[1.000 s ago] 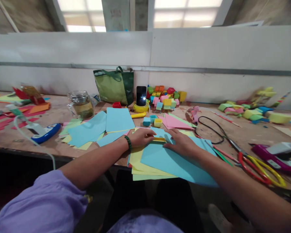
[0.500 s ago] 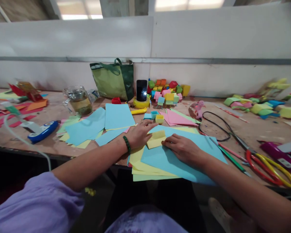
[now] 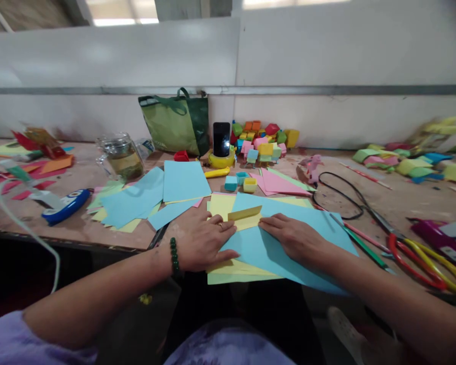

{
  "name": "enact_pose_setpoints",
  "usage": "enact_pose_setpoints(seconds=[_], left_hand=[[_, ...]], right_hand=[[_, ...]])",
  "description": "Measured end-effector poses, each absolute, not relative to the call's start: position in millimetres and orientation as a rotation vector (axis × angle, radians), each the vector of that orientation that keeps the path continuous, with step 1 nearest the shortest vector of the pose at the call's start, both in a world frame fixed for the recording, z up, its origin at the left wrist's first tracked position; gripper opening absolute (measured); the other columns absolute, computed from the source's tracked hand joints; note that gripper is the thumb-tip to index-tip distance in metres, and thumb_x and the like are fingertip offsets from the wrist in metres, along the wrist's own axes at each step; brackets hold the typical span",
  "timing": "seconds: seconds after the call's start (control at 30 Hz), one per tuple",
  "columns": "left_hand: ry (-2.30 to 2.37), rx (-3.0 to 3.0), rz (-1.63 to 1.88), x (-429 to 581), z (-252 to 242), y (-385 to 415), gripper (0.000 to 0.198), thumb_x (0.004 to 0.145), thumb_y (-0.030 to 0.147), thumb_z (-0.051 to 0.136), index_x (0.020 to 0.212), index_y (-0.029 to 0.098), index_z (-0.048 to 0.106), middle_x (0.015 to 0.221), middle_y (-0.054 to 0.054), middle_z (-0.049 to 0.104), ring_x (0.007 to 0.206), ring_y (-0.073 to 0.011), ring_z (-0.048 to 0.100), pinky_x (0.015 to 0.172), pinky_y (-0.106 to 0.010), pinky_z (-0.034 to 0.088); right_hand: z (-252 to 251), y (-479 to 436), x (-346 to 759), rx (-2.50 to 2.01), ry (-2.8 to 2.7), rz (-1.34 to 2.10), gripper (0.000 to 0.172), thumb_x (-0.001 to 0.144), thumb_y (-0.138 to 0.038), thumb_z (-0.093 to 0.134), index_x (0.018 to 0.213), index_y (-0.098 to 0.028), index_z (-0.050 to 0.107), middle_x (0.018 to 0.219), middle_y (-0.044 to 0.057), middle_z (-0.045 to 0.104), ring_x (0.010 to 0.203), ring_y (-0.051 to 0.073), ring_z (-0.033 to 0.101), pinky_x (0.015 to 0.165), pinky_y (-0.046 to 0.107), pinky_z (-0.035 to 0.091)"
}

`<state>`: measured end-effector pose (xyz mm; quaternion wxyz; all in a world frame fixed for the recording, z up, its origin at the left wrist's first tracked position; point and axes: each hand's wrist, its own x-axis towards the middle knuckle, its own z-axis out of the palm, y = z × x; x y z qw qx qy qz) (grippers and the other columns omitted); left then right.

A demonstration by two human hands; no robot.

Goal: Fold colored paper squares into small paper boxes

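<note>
My left hand (image 3: 204,241) lies flat with fingers spread on the left edge of a large blue sheet (image 3: 289,238), a bead bracelet on its wrist. My right hand (image 3: 294,237) rests on the same sheet, its fingertips pressing the right end of a small folded yellow paper (image 3: 245,217). The folded piece sits between the two hands, its flap tilted up. Under the blue sheet lies a stack of yellow and green sheets (image 3: 228,271) that hangs over the table's front edge.
More blue sheets (image 3: 163,190) lie to the left, beside a glass jar (image 3: 120,156) and a blue tape dispenser (image 3: 64,205). Behind stand a green bag (image 3: 175,124), a phone (image 3: 221,139) and paper cubes (image 3: 264,142). Scissors (image 3: 421,253) and pencils lie right.
My left hand drew back from the far edge of the paper and now lies flat on the blue sheet. The yellow piece has been folded into a narrower strip.
</note>
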<state>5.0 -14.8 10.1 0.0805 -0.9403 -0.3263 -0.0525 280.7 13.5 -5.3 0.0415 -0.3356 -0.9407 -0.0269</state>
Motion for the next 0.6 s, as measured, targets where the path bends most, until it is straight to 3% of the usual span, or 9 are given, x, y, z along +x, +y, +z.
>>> enact_pose_setpoints(seconds=[0.27, 0.47, 0.6], left_hand=[[-1.036, -2.749, -0.117, 19, 20, -23, 0.072, 0.085, 0.074, 0.025, 0.122, 0.02, 0.054, 0.101, -0.012, 0.066, 0.092, -0.0277, 0.059, 0.086, -0.044, 0.037], [-1.016, -2.772, -0.169, 11, 19, -24, 0.061, 0.087, 0.069, 0.029, 0.116, 0.023, 0.057, 0.103, -0.009, 0.066, 0.092, -0.0258, 0.059, 0.095, -0.049, 0.031], [-1.062, -2.805, -0.167, 18, 25, -27, 0.064, 0.086, 0.071, 0.031, 0.105, 0.018, 0.061, 0.099, -0.011, 0.066, 0.093, -0.0269, 0.059, 0.087, -0.043, 0.038]], right_hand=[[-1, 16, 244, -0.939, -2.979, -0.252, 0.036, 0.085, -0.008, 0.047, 0.119, -0.013, 0.059, 0.107, 0.012, 0.064, 0.094, 0.024, 0.055, 0.083, 0.037, 0.046], [1, 19, 270, -0.946, -2.967, -0.25, 0.034, 0.084, -0.002, 0.045, 0.112, -0.012, 0.061, 0.104, 0.013, 0.064, 0.091, 0.022, 0.054, 0.079, 0.034, 0.046], [7, 14, 259, -1.044, -2.986, -0.295, 0.024, 0.083, -0.005, 0.05, 0.1, -0.012, 0.065, 0.098, 0.014, 0.064, 0.09, 0.024, 0.054, 0.076, 0.035, 0.045]])
